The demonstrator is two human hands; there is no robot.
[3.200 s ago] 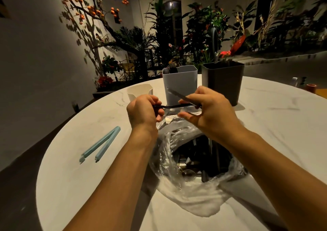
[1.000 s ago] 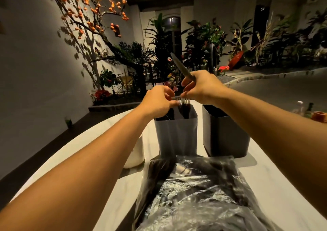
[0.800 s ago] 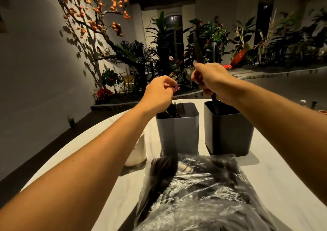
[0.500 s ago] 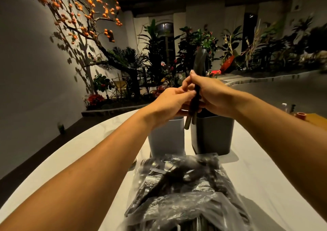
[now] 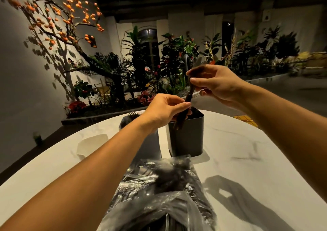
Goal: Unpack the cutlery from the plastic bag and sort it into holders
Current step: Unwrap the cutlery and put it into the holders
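Sorting step: knife going into dark holder, blade end up, handle end w/ its tip at the holder's mouth; judged mid-placement, not let go yet.
Knife: dark, slim, tilted a bit off upright; upper part blurred, can't tell blade detail.
Right hand: thumb + forefinger pinch the knife high up, other fingers loosely curled behind.
Left hand: fingers curled narrow round the lower handle, just above the holder's rim; steadies/guides, I'd say.
Dark holder: square, upright, on table; inside hidden by the left hand, contents not visible.
Grey holder: just beside dark one on its left, mostly behind left forearm; fork tines poke above its rim.
White holder: further left, apart from the grey one; can't see what's in it.
Plastic bag: crinkled, clear, lying on table near the body, in front of both holders; dark cutlery shows through, so plenty left to unpack, prob.
Next move needs: handle end lined up inside the rim, then both grips eased so the knife drops in; after that, hands back to the bag for another piece.
Risk: handle catching on the rim and nudging the holder.
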